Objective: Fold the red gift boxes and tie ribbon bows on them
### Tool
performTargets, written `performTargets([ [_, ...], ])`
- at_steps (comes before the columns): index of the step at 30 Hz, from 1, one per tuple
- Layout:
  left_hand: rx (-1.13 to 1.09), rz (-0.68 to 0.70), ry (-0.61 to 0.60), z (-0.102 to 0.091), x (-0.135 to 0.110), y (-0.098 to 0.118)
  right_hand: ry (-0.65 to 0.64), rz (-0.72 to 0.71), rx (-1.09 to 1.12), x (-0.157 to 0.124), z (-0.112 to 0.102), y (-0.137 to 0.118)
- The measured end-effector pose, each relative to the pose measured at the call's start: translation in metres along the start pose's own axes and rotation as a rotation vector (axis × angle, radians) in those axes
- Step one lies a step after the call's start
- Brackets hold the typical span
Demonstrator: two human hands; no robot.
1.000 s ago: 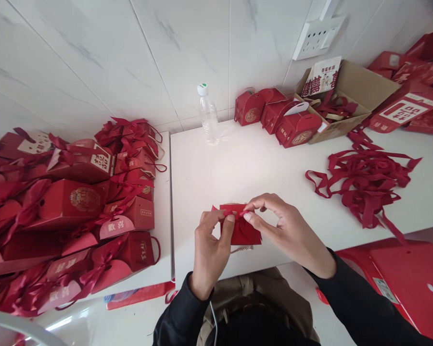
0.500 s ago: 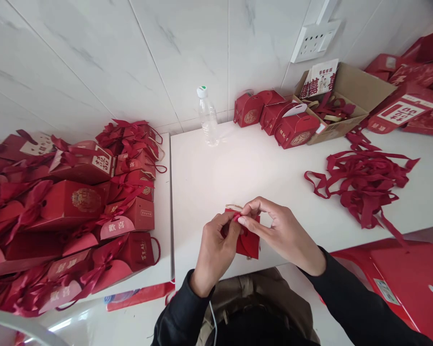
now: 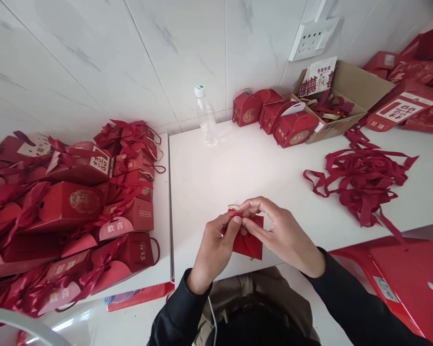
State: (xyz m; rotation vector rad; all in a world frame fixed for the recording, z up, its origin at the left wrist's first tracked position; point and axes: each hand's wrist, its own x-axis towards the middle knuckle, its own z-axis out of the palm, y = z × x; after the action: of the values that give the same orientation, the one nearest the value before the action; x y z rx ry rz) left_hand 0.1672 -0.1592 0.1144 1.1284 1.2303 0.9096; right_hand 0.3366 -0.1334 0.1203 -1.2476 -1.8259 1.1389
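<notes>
A small red gift box [image 3: 249, 246] rests near the table's front edge below my hands, a pale cord handle [image 3: 233, 206] showing at its far end. Over it, my left hand [image 3: 216, 245] is closed, thumb and fingers pinching a red ribbon [image 3: 235, 215]. My right hand [image 3: 283, 230] meets it from the other side, its thumb and fingertips pressed on the same ribbon. Fingers hide most of the ribbon and the upper part of the box.
Many ribbon-tied red boxes [image 3: 81, 204] crowd the left table. Loose red ribbon [image 3: 368, 178] lies in a heap at right. Along the wall stand a plastic bottle [image 3: 207, 117], several red boxes [image 3: 296, 129] and a cardboard box [image 3: 364, 93]. A red stool [image 3: 411, 274] is at lower right.
The fingertips of both hands have drawn closer together over the ribbon, covering more of it. The small box has shifted slightly to the right and turned a little.
</notes>
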Motion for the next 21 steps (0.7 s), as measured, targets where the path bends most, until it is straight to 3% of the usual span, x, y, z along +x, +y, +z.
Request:
performTargets([
  [7,-0.015,0.001,-0.002,0.0,0.0,0.001,-0.002,-0.074,-0.124,0.003,-0.001,-0.002],
  [13,-0.088,-0.077,-0.045,-0.004,0.001,0.002,0.026,-0.065,-0.11,-0.003,-0.001,-0.003],
  [18,-0.155,-0.181,0.01,-0.007,0.002,0.007,0.0,-0.251,-0.207,-0.012,-0.003,0.006],
  [21,-0.159,-0.175,-0.024,-0.007,0.001,0.009,0.001,-0.278,-0.24,-0.016,-0.004,0.014],
])
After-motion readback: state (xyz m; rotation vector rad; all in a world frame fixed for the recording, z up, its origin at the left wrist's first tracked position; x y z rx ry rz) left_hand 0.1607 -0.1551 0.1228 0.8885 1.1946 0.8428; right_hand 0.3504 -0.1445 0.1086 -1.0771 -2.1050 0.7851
